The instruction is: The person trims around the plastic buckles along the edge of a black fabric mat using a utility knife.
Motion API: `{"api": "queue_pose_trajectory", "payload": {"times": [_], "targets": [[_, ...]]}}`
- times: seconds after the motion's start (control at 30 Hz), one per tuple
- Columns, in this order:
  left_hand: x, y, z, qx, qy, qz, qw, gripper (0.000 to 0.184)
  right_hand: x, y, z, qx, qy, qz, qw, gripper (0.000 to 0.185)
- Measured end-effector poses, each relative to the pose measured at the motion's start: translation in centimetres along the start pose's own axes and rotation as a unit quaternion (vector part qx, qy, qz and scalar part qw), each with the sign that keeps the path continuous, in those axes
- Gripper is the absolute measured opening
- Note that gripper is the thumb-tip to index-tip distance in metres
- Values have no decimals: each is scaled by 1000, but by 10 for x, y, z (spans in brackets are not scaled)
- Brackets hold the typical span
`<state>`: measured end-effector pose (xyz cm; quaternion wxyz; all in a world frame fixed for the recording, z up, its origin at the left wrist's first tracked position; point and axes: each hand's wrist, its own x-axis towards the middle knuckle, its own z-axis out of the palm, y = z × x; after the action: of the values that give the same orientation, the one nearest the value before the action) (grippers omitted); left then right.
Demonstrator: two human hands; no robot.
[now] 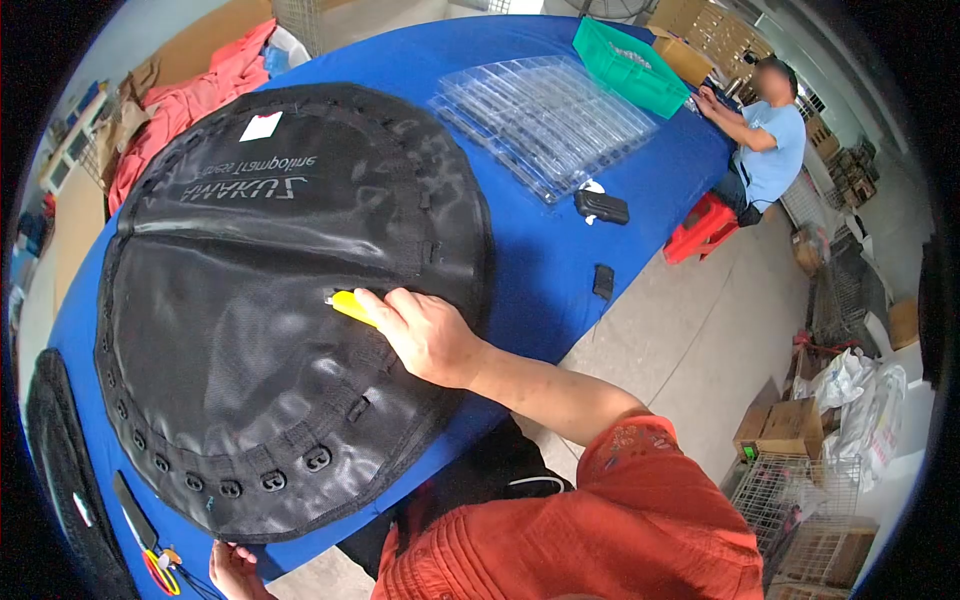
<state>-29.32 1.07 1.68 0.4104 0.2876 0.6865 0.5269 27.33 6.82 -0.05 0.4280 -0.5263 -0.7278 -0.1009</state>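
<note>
The right hand is closed around a yellow cutter, its metal tip pointing left over the black round mat, which spreads out under the grip and mostly to its left. Whether the tip touches the cloth cannot be told. Nearer the wearer and left of that grip, the left hand has its fingertips at the mat's near edge; I cannot tell whether they pinch it. Just beyond those fingertips, black buckles run in a curve along the mat's rim. Left of the left hand lie 1 pair of scissors and, farther left, some black fabric. Ahead of the right grip, the mat bears pale lettering, upside down from here, and 1 white label. Right of the grip, on the blue table, are 2 small black items, the larger farther off than the smaller. Beyond them lie clear plastic strips and a green tray, near a seated person in light blue.
</note>
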Motion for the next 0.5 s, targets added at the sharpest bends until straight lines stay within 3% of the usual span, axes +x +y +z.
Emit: {"api": "queue_pose_trajectory", "payload": {"times": [0.1,0.17,0.2,0.23,0.27,0.37,0.43,0.47,0.5], "targets": [[8,-8,-11,-23,-32,-19,999,16,0,0,-1,-3,-2,-2,1000,53],[-60,32,55,-2,8,28,1000,16,0,0,-2,-4,-5,-2,1000,53],[-85,55,76,28,25,-14,999,12,0,0,-2,-4,-3,-2,1000,53],[-97,67,85,58,43,-55,996,26,0,-1,-2,-2,-1,-1,1000,53],[-96,66,83,59,43,-54,996,26,0,-1,-1,-1,-1,0,1000,53],[-83,55,62,25,27,-33,999,11,1,-1,-2,-10,-3,1,1000,53],[-46,32,22,-130,-25,-112,985,9,1,-1,-2,1,3,1,1000,54],[9,-8,-44,-176,-148,-145,962,15,0,0,-2,2,3,2,1000,54],[10,-10,-42,-174,-147,-145,963,15,-1,0,-2,1,4,3,1000,54]]}}
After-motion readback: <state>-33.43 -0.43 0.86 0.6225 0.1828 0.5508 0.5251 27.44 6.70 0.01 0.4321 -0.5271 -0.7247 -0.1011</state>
